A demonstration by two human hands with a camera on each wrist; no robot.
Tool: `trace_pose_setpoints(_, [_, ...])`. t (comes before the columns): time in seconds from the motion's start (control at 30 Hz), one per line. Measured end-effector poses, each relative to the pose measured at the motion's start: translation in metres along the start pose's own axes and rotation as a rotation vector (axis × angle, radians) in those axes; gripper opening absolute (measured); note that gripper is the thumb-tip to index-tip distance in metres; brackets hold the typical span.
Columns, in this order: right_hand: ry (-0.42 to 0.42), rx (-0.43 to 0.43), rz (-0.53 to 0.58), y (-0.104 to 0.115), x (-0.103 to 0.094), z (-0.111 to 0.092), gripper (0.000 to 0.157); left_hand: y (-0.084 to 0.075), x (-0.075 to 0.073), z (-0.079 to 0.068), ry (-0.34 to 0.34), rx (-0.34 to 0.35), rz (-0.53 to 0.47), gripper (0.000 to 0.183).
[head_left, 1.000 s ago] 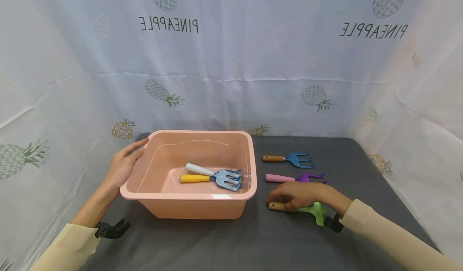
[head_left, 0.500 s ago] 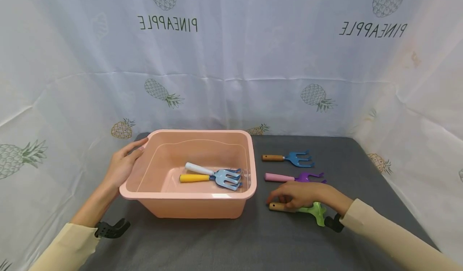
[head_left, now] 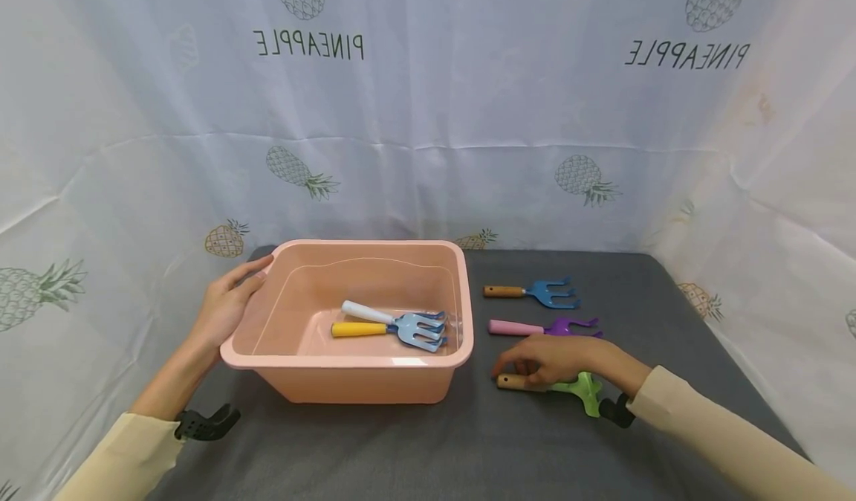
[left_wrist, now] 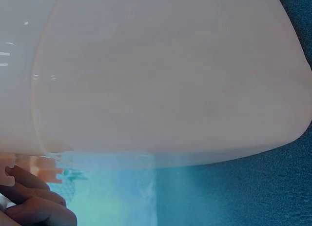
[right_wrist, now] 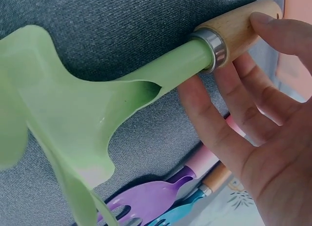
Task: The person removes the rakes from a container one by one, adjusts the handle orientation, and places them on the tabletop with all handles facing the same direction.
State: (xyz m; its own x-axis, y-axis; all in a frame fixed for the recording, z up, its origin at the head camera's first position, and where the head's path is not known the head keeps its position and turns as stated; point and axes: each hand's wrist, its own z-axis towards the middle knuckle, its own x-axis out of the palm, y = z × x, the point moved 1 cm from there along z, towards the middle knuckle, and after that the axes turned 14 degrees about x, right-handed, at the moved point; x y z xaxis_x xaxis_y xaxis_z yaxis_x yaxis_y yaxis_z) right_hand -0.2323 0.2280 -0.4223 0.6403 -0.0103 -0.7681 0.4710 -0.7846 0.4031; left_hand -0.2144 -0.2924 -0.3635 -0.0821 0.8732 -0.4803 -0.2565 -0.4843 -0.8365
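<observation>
The light green metal garden tool with a pale wooden handle is located outside the tub, at the dark grey cloth surface. Its wooden handle is gripped by the right hand, the thumb being set on one side and the fingers on the other; the handle's end is pointed toward the tub, and the green head is extended beneath the wrist. The rectangular salmon-pink plastic tub is held at its left rim by the left hand. Inside, toward its right end, a white-handled metal hand fork and a yellow-handled metal hand fork are found, their blue heads overlapped. Beyond the right hand, a pink-handled purple fork and, farther back, a brown wooden-handled blue fork are laid on the cloth
</observation>
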Motion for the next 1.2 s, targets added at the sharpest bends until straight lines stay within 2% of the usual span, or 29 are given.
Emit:
trace_pose_setpoints(0.33, [0.013, 0.048, 0.003, -0.001, 0.001, 0.001, 0.052, -0.003, 0.0, -0.002, 0.003, 0.005, -0.037, 0.056])
trace_pose_setpoints(0.97, [0.016, 0.045, -0.015, 0.001, -0.003, -0.001, 0.052, -0.002, 0.0, -0.002, 0.001, 0.003, -0.036, 0.057])
trace_pose_setpoints(1.2, [0.006, 0.046, 0.035, 0.001, -0.01, -0.005, 0.053, -0.002, 0.001, -0.003, -0.001, 0.003, -0.049, 0.057])
